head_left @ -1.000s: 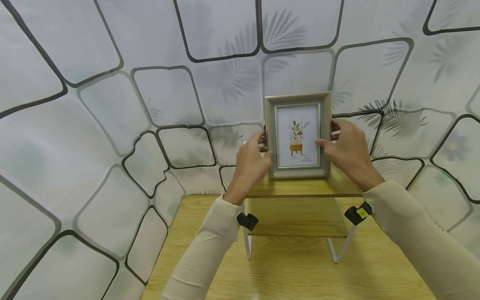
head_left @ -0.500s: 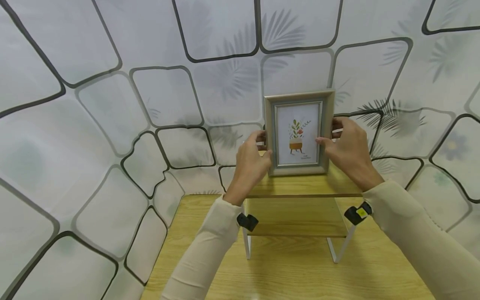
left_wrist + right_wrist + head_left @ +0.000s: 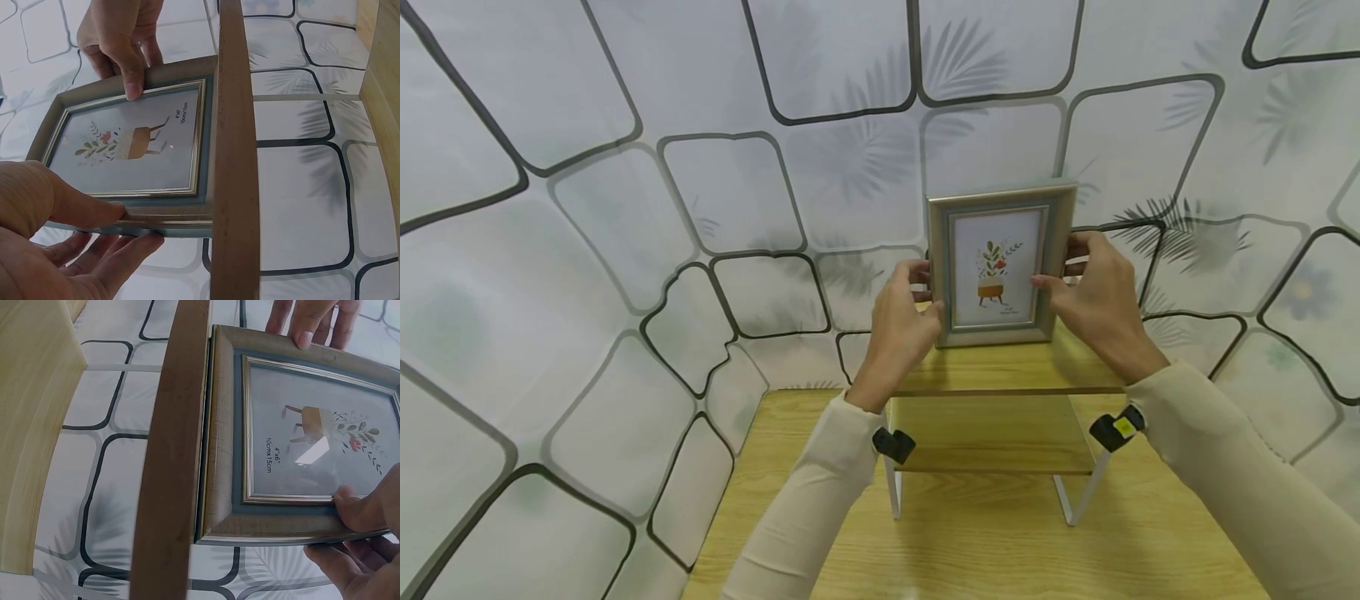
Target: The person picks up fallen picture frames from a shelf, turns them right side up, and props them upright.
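A picture frame [image 3: 942,275] with a plant drawing stands upright on the top board [image 3: 1000,377] of a small two-tier wooden stand, slightly turned. My left hand [image 3: 901,329] grips its left side, thumb on the front and fingers at the edge; the left wrist view shows that left hand [image 3: 81,219] close up. At the opposite side my right hand [image 3: 1101,304] pinches the frame, its thumb over the glass border. In the right wrist view the right hand [image 3: 365,531] has its thumb on the front, other fingers partly hidden behind the frame [image 3: 281,528].
Beneath the top board is a lower shelf [image 3: 992,433], with white metal legs [image 3: 1078,492] at the sides. The stand rests on a wood-grain surface [image 3: 985,550]. Patterned cloth or paper walls [image 3: 850,183] rise behind and at the left.
The picture frame has turned a little, its right side shifting right and its bottom edge moving back on the board. Both hands stay at its sides, with little movement.
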A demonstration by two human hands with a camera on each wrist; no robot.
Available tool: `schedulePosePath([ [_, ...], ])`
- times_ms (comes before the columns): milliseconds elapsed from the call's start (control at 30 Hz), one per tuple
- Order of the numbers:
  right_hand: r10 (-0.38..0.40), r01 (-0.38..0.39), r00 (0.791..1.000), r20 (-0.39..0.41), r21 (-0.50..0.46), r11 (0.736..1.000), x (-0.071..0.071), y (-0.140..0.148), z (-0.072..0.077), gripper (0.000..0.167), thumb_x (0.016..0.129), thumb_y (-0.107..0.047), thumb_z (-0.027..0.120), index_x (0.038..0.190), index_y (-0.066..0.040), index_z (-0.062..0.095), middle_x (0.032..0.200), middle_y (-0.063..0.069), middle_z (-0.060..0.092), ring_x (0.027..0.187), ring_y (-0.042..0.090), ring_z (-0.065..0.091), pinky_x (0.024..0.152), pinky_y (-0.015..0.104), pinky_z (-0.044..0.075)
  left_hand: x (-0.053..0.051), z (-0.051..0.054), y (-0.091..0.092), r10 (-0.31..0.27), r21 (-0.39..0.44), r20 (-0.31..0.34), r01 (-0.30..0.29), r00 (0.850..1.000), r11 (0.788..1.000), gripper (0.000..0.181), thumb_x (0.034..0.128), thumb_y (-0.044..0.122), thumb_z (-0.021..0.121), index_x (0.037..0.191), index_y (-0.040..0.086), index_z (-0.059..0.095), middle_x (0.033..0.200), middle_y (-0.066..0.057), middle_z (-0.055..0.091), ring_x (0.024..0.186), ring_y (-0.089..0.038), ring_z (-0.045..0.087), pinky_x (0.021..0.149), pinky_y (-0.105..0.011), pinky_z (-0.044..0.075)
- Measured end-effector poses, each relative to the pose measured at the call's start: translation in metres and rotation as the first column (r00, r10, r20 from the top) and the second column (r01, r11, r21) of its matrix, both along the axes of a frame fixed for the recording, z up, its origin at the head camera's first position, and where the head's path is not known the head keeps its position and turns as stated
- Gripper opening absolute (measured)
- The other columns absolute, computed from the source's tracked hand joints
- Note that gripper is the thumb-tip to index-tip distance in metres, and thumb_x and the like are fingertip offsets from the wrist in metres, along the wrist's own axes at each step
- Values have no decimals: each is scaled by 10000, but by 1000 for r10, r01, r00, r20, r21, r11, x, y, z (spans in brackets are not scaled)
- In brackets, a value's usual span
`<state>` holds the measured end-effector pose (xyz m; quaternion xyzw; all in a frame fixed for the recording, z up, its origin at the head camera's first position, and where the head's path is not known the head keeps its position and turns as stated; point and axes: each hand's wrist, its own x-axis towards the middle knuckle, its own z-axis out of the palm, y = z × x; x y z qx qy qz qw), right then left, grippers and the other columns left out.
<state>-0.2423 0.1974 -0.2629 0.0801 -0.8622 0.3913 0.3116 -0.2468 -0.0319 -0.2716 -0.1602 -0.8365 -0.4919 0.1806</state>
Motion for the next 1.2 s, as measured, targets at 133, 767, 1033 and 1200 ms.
schedulePosePath([
  [133, 11, -11, 1000, -13, 1, 1000, 2, 1, -1, 529, 891, -78, 782, 1300, 108, 501, 1154, 282, 610, 1004, 439, 638, 834, 537, 546, -1, -1, 0, -25, 18, -13, 26, 1000, 1000, 507, 908, -74, 683, 1370, 48, 513, 1254, -96, 615, 1079, -256, 671, 863, -338, 570],
  [767, 60, -58, 982, -182, 15, 998, 10, -1, 14, 798, 815, -115, 871, 1444, 82, 421, 1343, 274, 501, 1222, 422, 536, 1029, 508, 482, -2, -3, -4, -74, 67, 13, 73, 997, 995, 506, 902, -108, 673, 1355, 46, 509, 1230, -99, 606, 1119, -239, 630, 874, -264, 564],
  [1033, 65, -15, 890, -452, 112, 994, 14, -13, 45, 808, 809, -140, 879, 1459, 77, 449, 1450, 258, 478, 1448, 318, 347, 1209, 402, 249, -2, -1, -3, -76, 81, 47, 72, 996, 994, 542, 903, -67, 713, 1383, 52, 491, 1261, -104, 591, 1158, -248, 615, 893, -244, 555],
  [1200, 138, -44, 869, -475, 204, 978, 13, -35, 59, 763, 853, -157, 839, 1442, 125, 445, 1466, 293, 459, 1488, 343, 288, 1229, 374, 194, 0, 0, -3, -77, 58, 42, 75, 996, 996, 537, 925, -24, 712, 1412, 51, 497, 1280, -107, 598, 1181, -251, 612, 915, -266, 553],
])
